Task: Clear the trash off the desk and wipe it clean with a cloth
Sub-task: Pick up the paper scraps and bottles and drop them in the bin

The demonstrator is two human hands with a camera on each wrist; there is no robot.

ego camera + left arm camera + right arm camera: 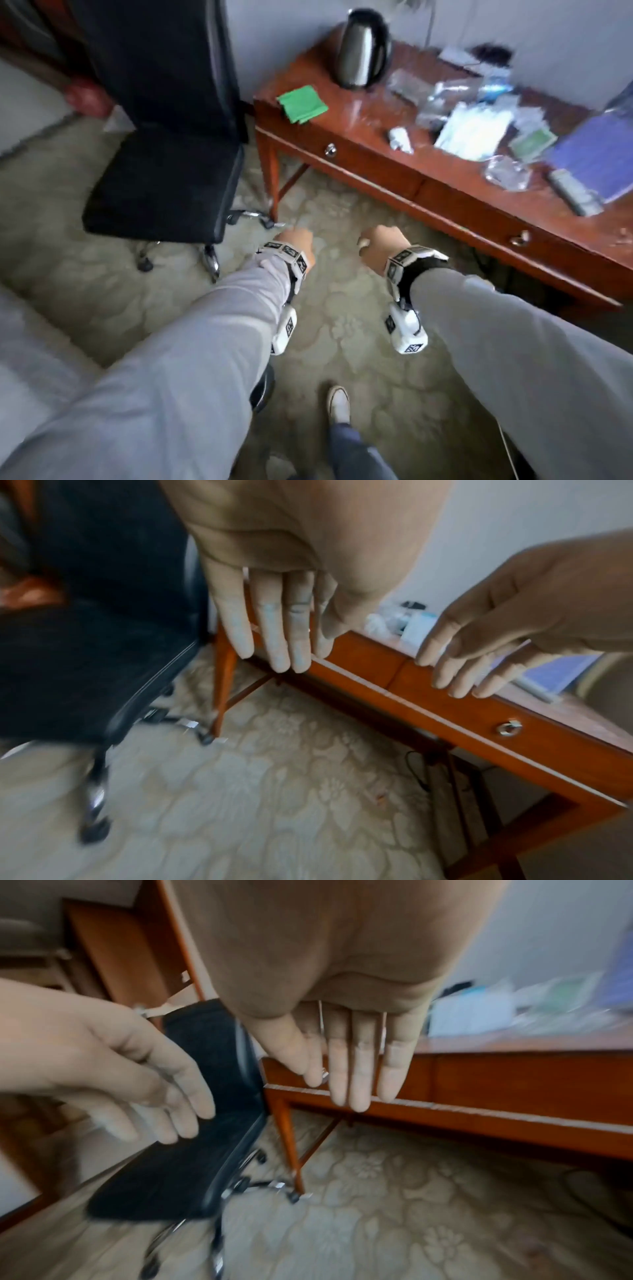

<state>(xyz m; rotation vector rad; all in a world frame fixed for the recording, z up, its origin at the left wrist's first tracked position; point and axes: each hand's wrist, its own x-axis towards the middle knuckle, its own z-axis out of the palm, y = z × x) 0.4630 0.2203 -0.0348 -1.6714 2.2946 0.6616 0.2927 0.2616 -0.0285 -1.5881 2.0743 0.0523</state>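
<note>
Left hand (pixel 297 244) and right hand (pixel 379 246): held relaxed and unladen, well short of the desk (pixel 359 150). Trash (pixel 474 128), beyond the right hand: judged light, crinkly, slippery film, best pinched at edges. Cloth (pixel 302 103), beyond both hands: judged soft and limp, best gathered whole.

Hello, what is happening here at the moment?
A person stands before a wooden desk, both arms stretched out over the carpet. The left hand and the right hand are open and hold nothing. The trash lies on the desk, and the green cloth lies untouched beside the kettle.
</note>
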